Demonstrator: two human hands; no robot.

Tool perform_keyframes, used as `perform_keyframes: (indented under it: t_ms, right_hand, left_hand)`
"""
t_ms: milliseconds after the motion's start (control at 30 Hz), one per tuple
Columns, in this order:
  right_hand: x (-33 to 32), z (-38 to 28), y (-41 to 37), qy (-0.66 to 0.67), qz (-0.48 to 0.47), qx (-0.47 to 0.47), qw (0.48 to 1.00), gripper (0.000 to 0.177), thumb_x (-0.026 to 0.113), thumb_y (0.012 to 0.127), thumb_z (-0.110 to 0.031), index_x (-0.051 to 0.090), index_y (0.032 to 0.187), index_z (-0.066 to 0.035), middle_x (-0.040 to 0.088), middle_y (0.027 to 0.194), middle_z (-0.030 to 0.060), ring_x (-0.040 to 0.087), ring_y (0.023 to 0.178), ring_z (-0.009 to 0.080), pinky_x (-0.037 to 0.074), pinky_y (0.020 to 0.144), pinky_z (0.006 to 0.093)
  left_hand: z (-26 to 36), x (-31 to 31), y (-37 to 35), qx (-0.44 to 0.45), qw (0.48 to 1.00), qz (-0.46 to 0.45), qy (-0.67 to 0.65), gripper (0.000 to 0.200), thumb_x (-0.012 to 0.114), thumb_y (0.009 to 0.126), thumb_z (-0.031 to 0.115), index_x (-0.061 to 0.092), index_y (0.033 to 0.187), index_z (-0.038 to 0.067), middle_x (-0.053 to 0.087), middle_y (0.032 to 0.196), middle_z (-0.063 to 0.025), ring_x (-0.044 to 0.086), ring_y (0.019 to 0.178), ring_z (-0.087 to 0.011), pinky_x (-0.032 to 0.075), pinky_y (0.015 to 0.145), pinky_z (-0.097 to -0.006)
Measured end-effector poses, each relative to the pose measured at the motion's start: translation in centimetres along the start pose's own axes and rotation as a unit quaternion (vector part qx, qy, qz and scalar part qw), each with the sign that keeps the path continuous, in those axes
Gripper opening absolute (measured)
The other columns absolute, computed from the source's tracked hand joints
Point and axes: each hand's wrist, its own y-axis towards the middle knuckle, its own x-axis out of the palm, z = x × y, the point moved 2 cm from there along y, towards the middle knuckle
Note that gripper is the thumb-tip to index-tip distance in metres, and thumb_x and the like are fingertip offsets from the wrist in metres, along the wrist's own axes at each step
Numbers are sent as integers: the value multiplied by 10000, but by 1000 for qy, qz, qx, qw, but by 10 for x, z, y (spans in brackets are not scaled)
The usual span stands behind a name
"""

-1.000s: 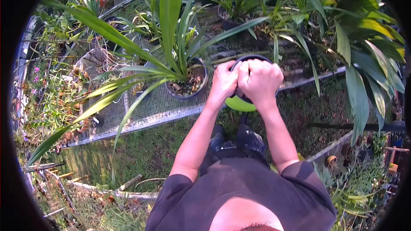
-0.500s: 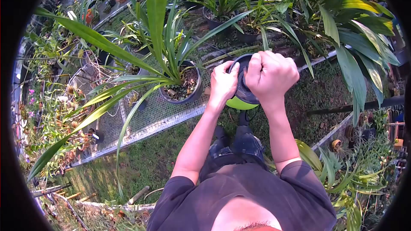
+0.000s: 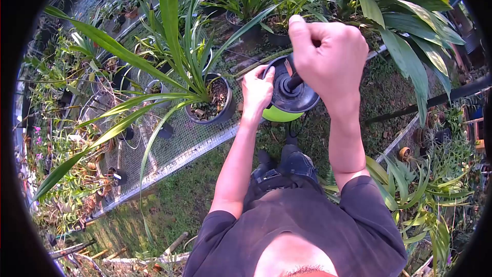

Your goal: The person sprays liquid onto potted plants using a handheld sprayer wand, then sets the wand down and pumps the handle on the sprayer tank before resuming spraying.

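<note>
My left hand (image 3: 258,91) grips the left rim of a round container with a black top and a bright green body (image 3: 283,115). Above its right side, my right hand (image 3: 330,61) is closed in a fist around a dark rod (image 3: 293,81) that rises from the middle of the black top. The fist hides the upper end of the rod. Just left of the container, a long-leaved plant in a black pot (image 3: 229,109) rests on the wire mesh bench.
The mesh bench (image 3: 174,138) runs diagonally on the left, its long leaves arching over it. More potted plants (image 3: 245,24) stand at the back. Broad leaves (image 3: 416,79) hang at the right, near a dark pole (image 3: 430,103). Grass lies around my feet.
My right fist has risen away from the black top, exposing the dark rod and more of the top. My left hand stays on the rim, and the view has shifted slightly.
</note>
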Motion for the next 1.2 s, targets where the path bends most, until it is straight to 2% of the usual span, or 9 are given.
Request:
perform_keyframes:
  t_ms: [133,400,533,667,733,767,800,867,1200]
  right_hand:
    - [51,36,-17,-102,102,-116,983,307,609,804,-233,604,530,-94,572,516,67,555,443,272,393,477,387]
    - [125,67,-56,-91,30,-100,990,226,598,778,-223,627,581,-116,617,586,54,612,533,271,438,536,402]
    - [113,68,-44,-21,-55,-62,996,284,648,788,-243,653,548,-91,586,525,79,599,475,276,436,474,385]
    - [38,21,5,20,46,-89,995,338,674,823,-247,650,537,-68,559,487,80,538,413,284,402,433,386]
    - [19,13,13,33,9,-63,997,334,657,822,-230,617,529,-75,529,489,70,513,423,272,378,449,377]
    - [24,17,10,10,38,-93,995,321,644,813,-225,600,529,-81,509,493,66,506,436,269,368,464,376]
    - [35,24,4,-13,67,-124,990,308,632,803,-220,582,530,-87,489,496,62,498,448,265,358,478,375]
    - [55,40,-20,-46,68,-132,988,219,599,763,-232,587,582,-109,512,545,47,513,480,259,358,509,384]
    - [95,75,-80,-83,-29,-81,993,233,620,763,-276,610,596,-113,597,607,54,594,566,268,428,561,410]
  left_hand:
    - [0,0,11,-15,1000,23,-7,265,680,959,189,712,1102,-31,758,936,-127,682,830,-137,529,790,-311]
    - [2,-9,24,-8,995,-24,-98,256,678,930,139,703,1082,-65,729,921,-64,625,798,-87,520,744,-260]
    - [11,-9,21,-33,993,-31,-112,274,670,929,154,694,1095,-63,727,970,-78,631,865,-91,519,772,-265]
    - [21,-5,11,-44,997,-22,-58,275,642,980,181,696,1111,-55,729,967,-73,623,867,-103,510,798,-279]
    - [20,-3,4,26,999,-14,-32,260,641,983,170,698,1111,-49,728,958,-70,620,859,-102,509,793,-279]
    - [21,-2,3,63,998,-11,-20,253,641,985,165,699,1111,-46,727,954,-69,618,855,-101,508,791,-279]
    - [22,-4,3,-46,999,-14,-22,245,650,981,154,698,1116,-45,727,946,-69,619,849,-103,510,787,-282]
    - [23,-5,6,-2,1000,-27,4,245,647,979,147,695,1119,-48,727,942,-71,623,845,-108,515,785,-286]
    - [19,5,-8,-49,990,-49,-121,222,628,998,137,688,1111,-44,715,932,-61,612,817,-91,517,745,-272]
